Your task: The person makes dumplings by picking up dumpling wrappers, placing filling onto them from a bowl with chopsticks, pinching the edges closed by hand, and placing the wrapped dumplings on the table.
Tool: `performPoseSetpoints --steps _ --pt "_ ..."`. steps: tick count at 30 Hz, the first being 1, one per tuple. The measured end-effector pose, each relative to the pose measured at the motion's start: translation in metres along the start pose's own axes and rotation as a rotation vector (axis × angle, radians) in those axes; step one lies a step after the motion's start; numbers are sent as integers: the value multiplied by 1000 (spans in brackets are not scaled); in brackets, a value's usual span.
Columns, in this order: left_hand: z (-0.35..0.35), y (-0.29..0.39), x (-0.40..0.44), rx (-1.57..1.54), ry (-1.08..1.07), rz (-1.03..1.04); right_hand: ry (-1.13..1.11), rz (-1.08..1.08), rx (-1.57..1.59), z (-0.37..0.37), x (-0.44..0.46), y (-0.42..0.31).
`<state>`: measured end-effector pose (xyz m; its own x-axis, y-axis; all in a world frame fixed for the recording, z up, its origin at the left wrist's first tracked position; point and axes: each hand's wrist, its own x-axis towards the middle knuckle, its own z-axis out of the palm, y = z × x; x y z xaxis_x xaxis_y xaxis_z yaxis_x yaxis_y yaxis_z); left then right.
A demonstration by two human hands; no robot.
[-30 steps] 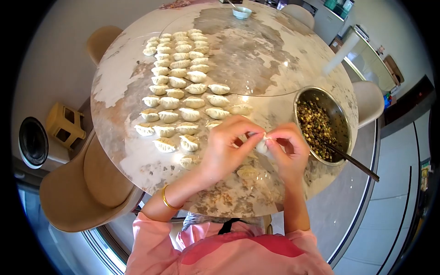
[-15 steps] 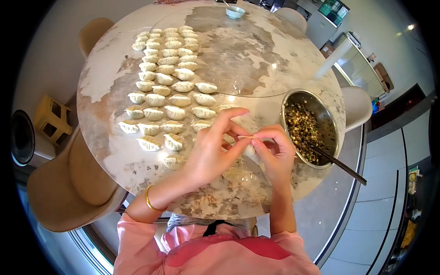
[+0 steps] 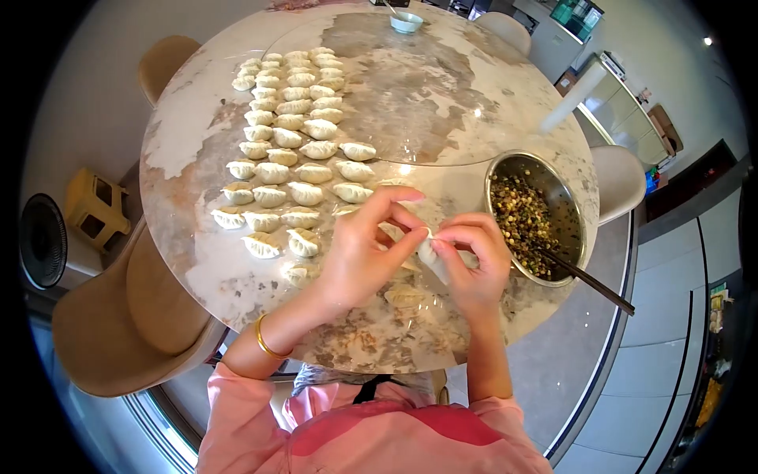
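Between my two hands is a pale dumpling [image 3: 431, 254], partly hidden by my fingers and held above the table. My left hand [image 3: 369, 251], with a gold bangle at the wrist, pinches the dumpling's upper edge between thumb and a finger. My right hand [image 3: 474, 262] grips its other side with thumb and fingertips. Rows of finished pleated dumplings [image 3: 305, 193] lie on the table to the left of my hands. To the right stands a metal bowl [image 3: 575, 189] of chopped filling [image 3: 517, 209], with dark chopsticks [image 3: 588, 280] resting over its rim.
The round marble-patterned table [image 3: 426, 87] carries a small light-blue bowl [image 3: 405, 22] at its far side. Tan chairs [image 3: 126, 324] stand at the left and a pale chair [image 3: 617, 183] at the right. A yellow stool [image 3: 96, 207] and a black fan [image 3: 43, 241] are on the far left.
My fingertips have shifted slightly along the dumpling's edge, and more of its pale body shows between my hands. The whole view has moved a little.
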<state>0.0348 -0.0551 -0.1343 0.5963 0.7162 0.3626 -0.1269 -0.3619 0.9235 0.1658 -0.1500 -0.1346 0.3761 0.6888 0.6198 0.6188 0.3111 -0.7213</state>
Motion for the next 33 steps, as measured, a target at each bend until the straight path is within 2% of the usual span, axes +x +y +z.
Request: performPoseSetpoints --steps 4,6,9,15,23,33 --pt "1 3 0 46 2 119 -54 -1 6 -4 2 -1" --pt "0 1 -1 24 -43 109 -53 15 36 -5 1 2" --pt "1 0 2 -19 -74 163 -50 112 183 -6 -1 7" --pt "-5 -1 4 -116 -152 72 -92 205 263 -10 -4 8" --pt "-2 -2 1 42 -70 74 -85 199 113 -4 -1 3" --pt "3 -7 4 -157 -51 15 -50 181 106 -8 0 10"
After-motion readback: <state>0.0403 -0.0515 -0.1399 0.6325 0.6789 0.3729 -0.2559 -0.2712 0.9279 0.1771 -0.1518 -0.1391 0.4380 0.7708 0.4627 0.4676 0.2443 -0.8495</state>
